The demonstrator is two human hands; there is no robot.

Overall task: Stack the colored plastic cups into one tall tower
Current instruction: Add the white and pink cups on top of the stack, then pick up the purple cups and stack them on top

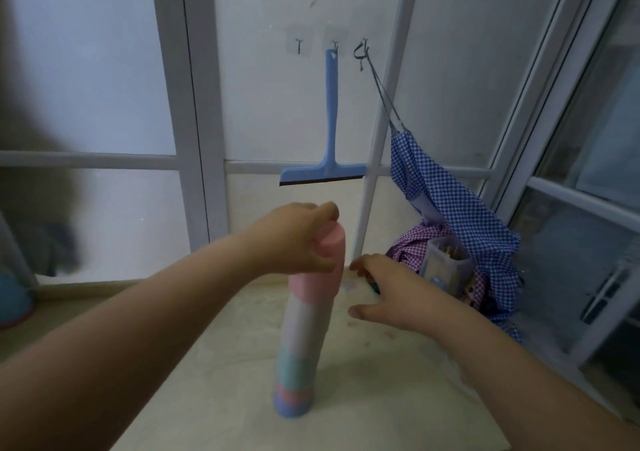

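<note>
Left hand pinches the pink top cup of a tall tower standing on the pale table. Right hand hovers beside it, fingers spread, holding nothing. These cups look light, slick and tippy; steady them near the top.

You're in a home utility corner or balcony. On the far wall, a blue squeegee hangs from stick-on hooks, and checked cloth droops at right beside frosted white-framed glass panels.
</note>
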